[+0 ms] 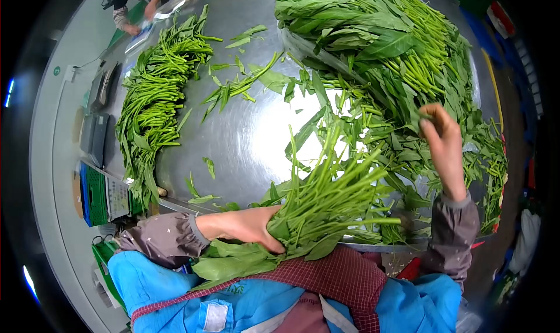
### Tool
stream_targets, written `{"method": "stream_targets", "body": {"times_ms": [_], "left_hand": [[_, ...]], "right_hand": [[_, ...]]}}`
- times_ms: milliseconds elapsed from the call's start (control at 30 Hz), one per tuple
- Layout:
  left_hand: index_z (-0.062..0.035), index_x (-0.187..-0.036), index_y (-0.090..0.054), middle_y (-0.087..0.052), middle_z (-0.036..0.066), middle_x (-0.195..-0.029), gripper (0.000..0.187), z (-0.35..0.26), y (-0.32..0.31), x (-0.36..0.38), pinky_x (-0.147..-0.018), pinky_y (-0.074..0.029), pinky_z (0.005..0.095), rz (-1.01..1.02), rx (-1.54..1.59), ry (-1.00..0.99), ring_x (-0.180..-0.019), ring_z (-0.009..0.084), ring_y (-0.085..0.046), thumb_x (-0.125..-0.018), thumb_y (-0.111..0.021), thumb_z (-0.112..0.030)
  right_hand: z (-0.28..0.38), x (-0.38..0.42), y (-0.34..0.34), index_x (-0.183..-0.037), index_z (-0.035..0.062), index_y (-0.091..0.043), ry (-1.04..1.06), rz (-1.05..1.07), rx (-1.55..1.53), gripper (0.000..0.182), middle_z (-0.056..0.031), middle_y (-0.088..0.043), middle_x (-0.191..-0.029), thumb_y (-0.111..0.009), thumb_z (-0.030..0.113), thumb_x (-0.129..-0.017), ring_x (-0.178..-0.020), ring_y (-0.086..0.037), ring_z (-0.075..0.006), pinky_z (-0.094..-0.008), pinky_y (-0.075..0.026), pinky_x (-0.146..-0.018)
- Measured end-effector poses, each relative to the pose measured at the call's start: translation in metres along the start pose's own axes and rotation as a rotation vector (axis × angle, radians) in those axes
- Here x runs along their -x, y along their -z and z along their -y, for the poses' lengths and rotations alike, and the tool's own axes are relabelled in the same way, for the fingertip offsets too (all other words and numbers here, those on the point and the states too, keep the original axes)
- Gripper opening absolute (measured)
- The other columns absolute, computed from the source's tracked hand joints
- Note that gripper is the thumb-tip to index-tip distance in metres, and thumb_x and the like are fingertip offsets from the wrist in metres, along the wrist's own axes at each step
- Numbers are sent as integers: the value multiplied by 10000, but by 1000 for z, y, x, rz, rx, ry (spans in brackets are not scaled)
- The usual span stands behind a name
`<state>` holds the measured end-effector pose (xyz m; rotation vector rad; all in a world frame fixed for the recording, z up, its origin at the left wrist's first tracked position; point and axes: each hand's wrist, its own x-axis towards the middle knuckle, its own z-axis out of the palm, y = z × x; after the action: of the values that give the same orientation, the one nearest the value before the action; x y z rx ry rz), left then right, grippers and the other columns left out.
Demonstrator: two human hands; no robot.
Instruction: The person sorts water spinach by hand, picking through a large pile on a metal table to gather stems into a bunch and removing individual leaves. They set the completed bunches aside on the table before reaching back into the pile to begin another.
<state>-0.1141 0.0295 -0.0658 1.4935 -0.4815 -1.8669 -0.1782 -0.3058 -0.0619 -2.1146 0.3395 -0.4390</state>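
My left hand (251, 225) is wrapped round a thick bunch of water spinach (326, 199), held against my apron at the table's near edge. Its cut stems fan out up and to the right, while broad leaves hang below my wrist. Over on the right, my right hand (443, 136) is raised with thumb and fingers pinched on a green leaf (421, 118). Beneath and beyond it lies a big pile of water spinach (379, 35). Loose leaves and stem pieces (373, 128) are strewn between the pile and the bunch.
Sorted bunches of water spinach (154, 99) line the metal table's (233, 126) left side. At the far left end, another person's hands (143, 19) work near a pale flat object. Green crates (96, 196) stand off the left edge. Trimmings (493, 175) crowd the right edge.
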Motion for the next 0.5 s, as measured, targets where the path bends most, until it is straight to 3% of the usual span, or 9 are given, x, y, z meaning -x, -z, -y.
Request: {"method": "stream_targets", "body": {"times_ms": [33,100,167,267,300,400,467,500], "left_hand": [[-6,-1274,-274,-475,106,-1179,747,1,1,0,-922,-340,288,-2,135,-10,-1063,173,-446,-665,-702,-75],[-6,-1279,-273,-461,103,-1193,735,-1,2,2,-938,-325,290,-3,174,-10,-1083,171,-431,-674,-689,-44],[-4,-1292,-255,-442,105,-1213,765,3,3,2,-951,-312,293,-15,288,-33,-1105,173,-410,-666,-694,-33],[-2,-1302,-239,-415,100,-1242,804,2,1,4,-961,-298,298,-15,301,-7,-1126,173,-390,-655,-714,-49],[-2,-1302,-239,-410,100,-1247,813,3,1,4,-963,-295,299,-8,318,-42,-1129,172,-387,-652,-723,-61],[-1,-1299,-247,-410,98,-1246,823,13,1,5,-967,-291,298,-26,281,-38,-1128,176,-390,-642,-738,-80],[-1,-1297,-249,-413,98,-1243,831,18,0,7,-968,-288,297,-38,289,-46,-1127,177,-391,-635,-744,-86],[-2,-1296,-252,-416,98,-1239,839,18,1,8,-970,-286,297,-54,295,-58,-1126,178,-393,-629,-751,-92]], "right_hand": [[7,9,1,-885,5,-561,213,-70,245,199,-99,-552,-843,-524,-54,-698,-688,-526,-182,-269,-428,-624],[36,27,-6,-878,15,-590,385,-86,479,263,-118,-537,-893,-563,-77,-633,-767,-521,-257,-320,-413,-725],[36,51,-24,-770,59,-611,376,99,272,147,-68,-553,-780,-638,25,-629,-784,-510,-227,-329,-391,-709],[45,70,-66,-736,99,-590,428,321,298,192,-27,-512,-727,-682,223,-623,-735,-484,-206,-365,-355,-739],[42,78,-78,-746,90,-585,424,417,281,194,-25,-521,-769,-691,193,-620,-748,-475,-215,-346,-356,-711],[36,74,-80,-743,78,-547,472,377,226,128,-14,-507,-690,-617,181,-721,-651,-498,-182,-317,-393,-658],[29,62,-59,-793,31,-518,-449,363,-583,98,-3,-460,-595,-518,126,-818,-514,-477,-137,-267,-400,-529],[15,56,-49,-835,-11,-483,-441,317,-806,126,20,-394,-525,-419,92,-871,-420,-409,-96,-236,-376,-444]]}}
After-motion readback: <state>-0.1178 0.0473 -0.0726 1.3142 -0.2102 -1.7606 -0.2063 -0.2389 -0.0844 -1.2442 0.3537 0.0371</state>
